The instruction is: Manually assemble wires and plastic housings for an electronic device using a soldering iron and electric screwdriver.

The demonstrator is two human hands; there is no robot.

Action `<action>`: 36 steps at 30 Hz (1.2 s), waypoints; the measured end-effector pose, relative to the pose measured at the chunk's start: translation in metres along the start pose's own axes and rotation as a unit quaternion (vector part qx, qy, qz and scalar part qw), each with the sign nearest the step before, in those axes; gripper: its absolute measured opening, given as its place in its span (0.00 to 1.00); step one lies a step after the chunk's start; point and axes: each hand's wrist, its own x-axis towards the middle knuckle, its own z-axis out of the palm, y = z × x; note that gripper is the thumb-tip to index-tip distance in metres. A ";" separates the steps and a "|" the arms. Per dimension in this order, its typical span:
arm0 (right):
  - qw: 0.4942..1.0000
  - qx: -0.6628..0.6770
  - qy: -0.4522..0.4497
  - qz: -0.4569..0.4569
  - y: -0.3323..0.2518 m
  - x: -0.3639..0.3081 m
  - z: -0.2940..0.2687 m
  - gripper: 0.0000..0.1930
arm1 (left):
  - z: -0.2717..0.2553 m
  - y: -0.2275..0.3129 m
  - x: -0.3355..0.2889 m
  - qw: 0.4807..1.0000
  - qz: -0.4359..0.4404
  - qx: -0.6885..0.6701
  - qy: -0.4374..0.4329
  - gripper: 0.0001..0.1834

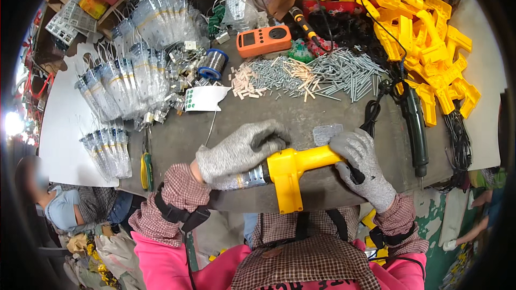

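Observation:
A yellow plastic tool housing (293,169) lies crosswise in front of me, with a hollow handle pointing right and a block-shaped part hanging toward the table's front edge. My right hand (363,166), in a grey knit glove, is closed around the handle's end. My left hand (244,147), gloved the same way, bends its fingers inward above the housing's left end; whatever they pinch, if anything, is hidden. Below the left wrist, a clear-wrapped part (242,180) with a dark perforated end meets the housing. A small clear plastic piece (327,133) lies just beyond the handle.
Bundled clear-wrapped parts (118,83) cover the left side. Farther back are a solder spool (213,64), an orange multimeter (263,40) and heaped screws (344,72). At right hangs a dark electric screwdriver (415,134) near piled yellow housings (430,43). Pliers (146,169) lie left.

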 end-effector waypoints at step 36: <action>0.964 0.201 0.084 0.154 0.035 0.072 -0.088 0.12 | 0.006 0.035 0.118 0.823 0.207 0.526 0.056 0.15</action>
